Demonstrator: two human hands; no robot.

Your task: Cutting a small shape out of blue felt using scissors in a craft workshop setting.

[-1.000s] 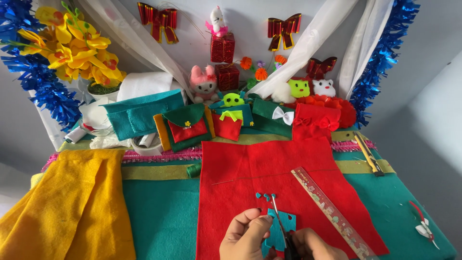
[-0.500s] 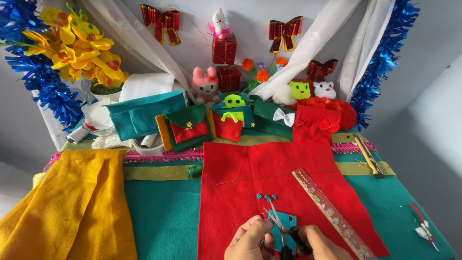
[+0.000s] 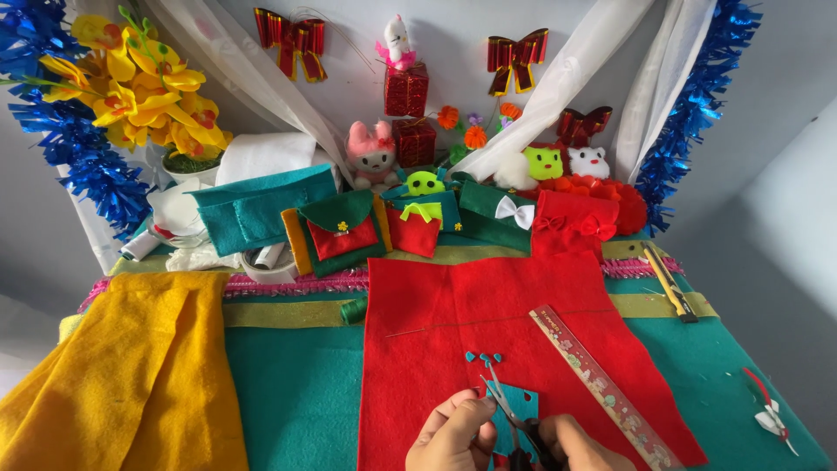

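Green felt covers the table, which stands against a pale wall hung with white drapes and blue tinsel. At the table's near edge both hands work close together over a red felt sheet: the left hand is curled, its fingers pinching a small teal felt piece, while the right hand is closed around the handles of a pair of scissors whose blades lie across that piece — how far the blades gape cannot be told. Just beyond the teal piece, three tiny teal heart cut-outs rest on the red sheet. Beside the right hand a patterned ruler runs diagonally toward the near right corner. A yellow cloth drapes over the near left corner, and a green thread spool sits by the red sheet's left edge. Along the far edge stand felt pouches in green, teal and red, with yellow artificial flowers at the far left corner.
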